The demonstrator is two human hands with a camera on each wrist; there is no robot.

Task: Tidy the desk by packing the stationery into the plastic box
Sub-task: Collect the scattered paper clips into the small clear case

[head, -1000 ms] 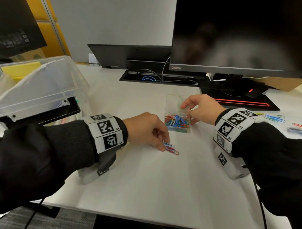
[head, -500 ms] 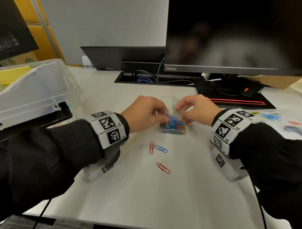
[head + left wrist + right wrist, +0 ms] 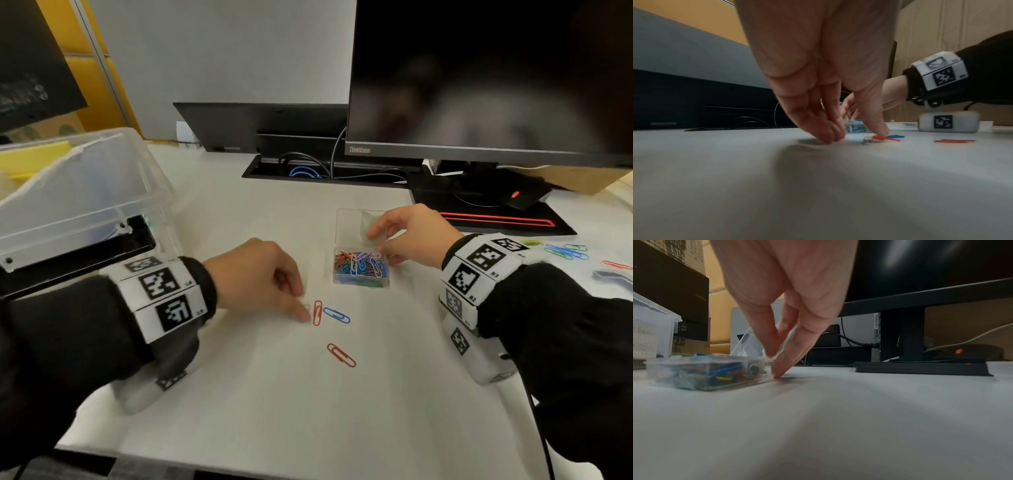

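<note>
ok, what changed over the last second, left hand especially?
The left hand went from the loose clips to the small clear clip case, then came back down; its fingertips now touch the desk by the upright red paper clip, nothing visibly gripped. The right hand stayed at the case's open lid. The blue clip and lower red clip lie unmoved.
</note>
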